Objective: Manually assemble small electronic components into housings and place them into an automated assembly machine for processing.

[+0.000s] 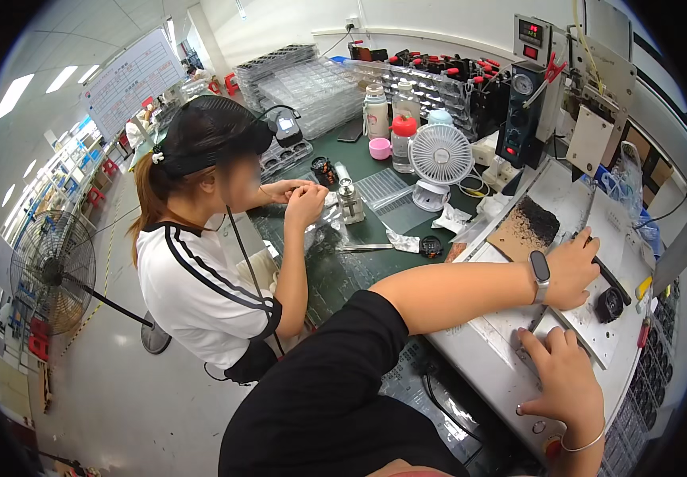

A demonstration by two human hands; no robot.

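Round black component [609, 304] could get knocked
Left hand [572, 274], grip unclear, might sweep rightward into it; right hand [562, 374] spreads wide, lower left of it.

At four o'clock, the surface beneath the right hand [564, 383] is hidden; right forearm [586, 459] cut off by lower edge. At three, left hand [567, 274] obscures the upper end of a black bar [615, 280]. At ten, co-worker [200, 270]: face [241, 179] blurred.

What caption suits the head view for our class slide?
Left hand by a black bar, right hand spread over a pale worktop, a co-worker at the green table.
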